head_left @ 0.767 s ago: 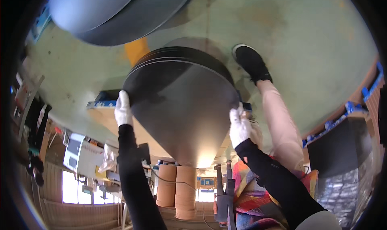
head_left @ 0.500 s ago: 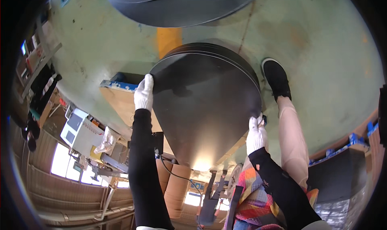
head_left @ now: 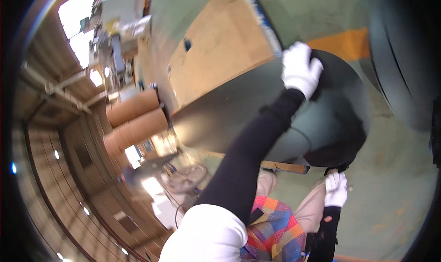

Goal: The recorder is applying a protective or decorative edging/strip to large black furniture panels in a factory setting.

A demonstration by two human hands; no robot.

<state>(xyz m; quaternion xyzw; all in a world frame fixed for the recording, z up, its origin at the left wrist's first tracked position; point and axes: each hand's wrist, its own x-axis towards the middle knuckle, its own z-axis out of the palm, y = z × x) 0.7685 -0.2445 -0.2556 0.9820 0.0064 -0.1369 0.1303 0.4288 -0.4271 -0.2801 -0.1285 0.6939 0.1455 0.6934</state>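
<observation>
A large black sheet [head_left: 239,108] with a smooth, shiny face and a rounded end stretches across the middle. My left hand [head_left: 301,69], in a white knit glove, lies over its upper edge, with thumb and fingers apart. A dark patch beside that palm is too unclear to name. Near the sheet's lower right rim is my right hand [head_left: 336,188], gloved in white too. Its fingers are curled against a small dark shape at the rim, which blur keeps me from making out. My left forearm crosses over the sheet and hides part of it.
Flat brown cardboard [head_left: 225,46] with a blue-and-white edge lies beside the sheet. Another large dark rounded piece [head_left: 409,55] stands at the far right. An orange stripe [head_left: 342,45] marks the green floor. Brown rolls [head_left: 135,119] and machinery are at left.
The view has swung round, so the sheet now points leftward. My left hand has shifted from gripping the sheet's side to lying over its edge. My right hand has moved slightly away from the sheet.
</observation>
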